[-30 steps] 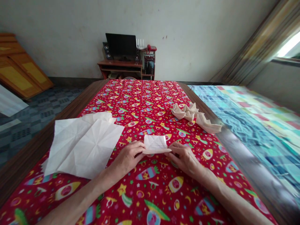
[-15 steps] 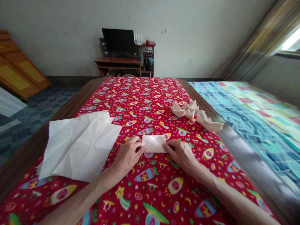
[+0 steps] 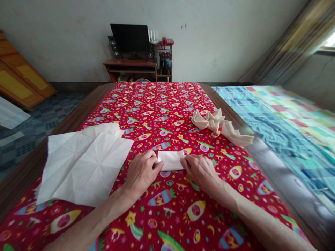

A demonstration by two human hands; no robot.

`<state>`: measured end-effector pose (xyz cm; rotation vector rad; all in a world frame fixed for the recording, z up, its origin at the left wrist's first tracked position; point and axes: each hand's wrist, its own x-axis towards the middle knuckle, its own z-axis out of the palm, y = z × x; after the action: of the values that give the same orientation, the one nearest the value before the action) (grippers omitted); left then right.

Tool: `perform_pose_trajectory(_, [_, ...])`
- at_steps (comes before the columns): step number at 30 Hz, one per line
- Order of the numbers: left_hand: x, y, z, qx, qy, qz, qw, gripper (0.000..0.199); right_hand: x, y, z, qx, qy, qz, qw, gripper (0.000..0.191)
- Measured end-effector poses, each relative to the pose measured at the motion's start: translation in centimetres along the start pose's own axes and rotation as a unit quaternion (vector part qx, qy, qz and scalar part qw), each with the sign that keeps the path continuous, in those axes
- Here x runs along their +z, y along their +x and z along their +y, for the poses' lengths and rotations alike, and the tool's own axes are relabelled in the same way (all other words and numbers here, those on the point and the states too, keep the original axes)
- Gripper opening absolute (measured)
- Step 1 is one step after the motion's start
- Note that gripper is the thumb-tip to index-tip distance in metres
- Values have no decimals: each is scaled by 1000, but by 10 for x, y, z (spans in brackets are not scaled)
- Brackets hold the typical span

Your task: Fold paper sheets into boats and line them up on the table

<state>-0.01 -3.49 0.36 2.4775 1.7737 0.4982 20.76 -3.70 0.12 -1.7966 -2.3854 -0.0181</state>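
Observation:
A small white rectangle of folded paper (image 3: 170,160) lies just above the red patterned tablecloth (image 3: 167,230), stretched between my two hands. My left hand (image 3: 144,169) pinches its left edge between thumb and curled fingers. At the other end my right hand (image 3: 200,171) grips the right edge, where the upper corner curls up a little. To the left of my left hand are large creased sheets of white paper (image 3: 89,165), overlapping in a loose pile. Several folded, pointed paper pieces (image 3: 235,134) sit beyond my right hand.
The tablecloth covers a dark wooden table (image 3: 65,122). A bed with a blue checked cover (image 3: 264,139) adjoins on the right. By the far wall stands a desk (image 3: 133,62) with a monitor (image 3: 129,40) and a red telephone (image 3: 166,42). A wooden cabinet (image 3: 23,73) is at left.
The right end of the folded paper now curls up under my right hand, which has shifted slightly inward. The camera view has tilted a little; both hands keep their hold.

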Motion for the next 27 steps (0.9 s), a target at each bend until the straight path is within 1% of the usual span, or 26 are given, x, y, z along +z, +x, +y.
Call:
perform_pose_trajectory(3, [0,0,1,5,8,0,1000,30,-2,1,-1,4,-7,-11,1000,34])
perform_pose_trajectory(5, [2,0,0,-3,9,11,1000,23,-3,2,-2,9,-12,-15,1000,34])
perform_pose_trajectory(6, [4,-1,0,-7,7,23,1000,16,-4,2,-3,12,-15,-17,1000,34])
perform_pose_trajectory(7, [5,-1,0,-6,3,38,999,14,-4,3,-3,14,-17,-20,1000,34])
perform_pose_trajectory(9, [9,0,-2,19,-6,68,998,34,-4,3,-3,16,-20,-23,999,34])
perform_pose_trajectory(10, [10,0,-3,46,-8,77,996,39,-3,2,-4,15,-22,-23,999,35])
perform_pose_trajectory(11, [12,0,-3,81,-9,78,994,38,-3,2,-4,14,-24,-20,999,35])
perform_pose_trajectory(14, [13,-1,-2,183,-3,49,982,28,-2,2,-4,9,-30,-9,999,36])
perform_pose_trajectory(16, [13,-4,2,217,-3,25,976,30,-3,2,-4,9,-31,-11,999,37])
perform_pose_trajectory(22, [8,-14,14,231,-15,-36,972,38,-6,2,-5,16,-32,-28,999,36])
perform_pose_trajectory(27, [5,-17,17,236,-28,-52,970,40,-6,2,-4,15,-37,-29,999,35])
